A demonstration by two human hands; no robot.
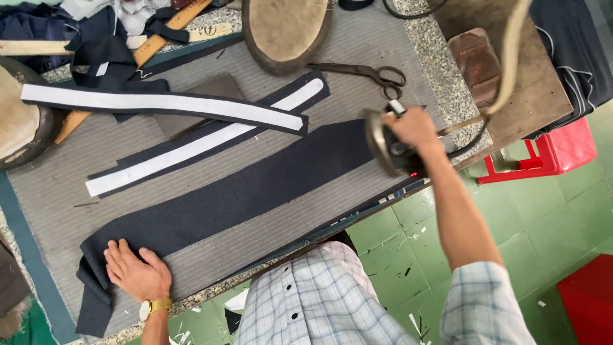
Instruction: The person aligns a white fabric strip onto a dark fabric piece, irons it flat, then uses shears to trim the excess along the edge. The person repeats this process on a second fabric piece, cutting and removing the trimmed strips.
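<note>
the left hand point(135, 273) lies flat with fingers spread, pressing down the near end of a long dark cloth strip point(236, 195) that runs slantwise across the grey striped surface point(57, 185). the right hand point(415, 128) is wrapped tight around the handle of an iron point(386, 145), which is tipped up just past the far end of that strip, its cord point(511, 57) rising toward a wooden board point(536, 96). beyond the strip lie two dark strips faced with white point(185, 105), then scissors point(370, 73) and a padded block point(285, 29), with a red stool point(555, 150) on the green floor point(408, 255).
</note>
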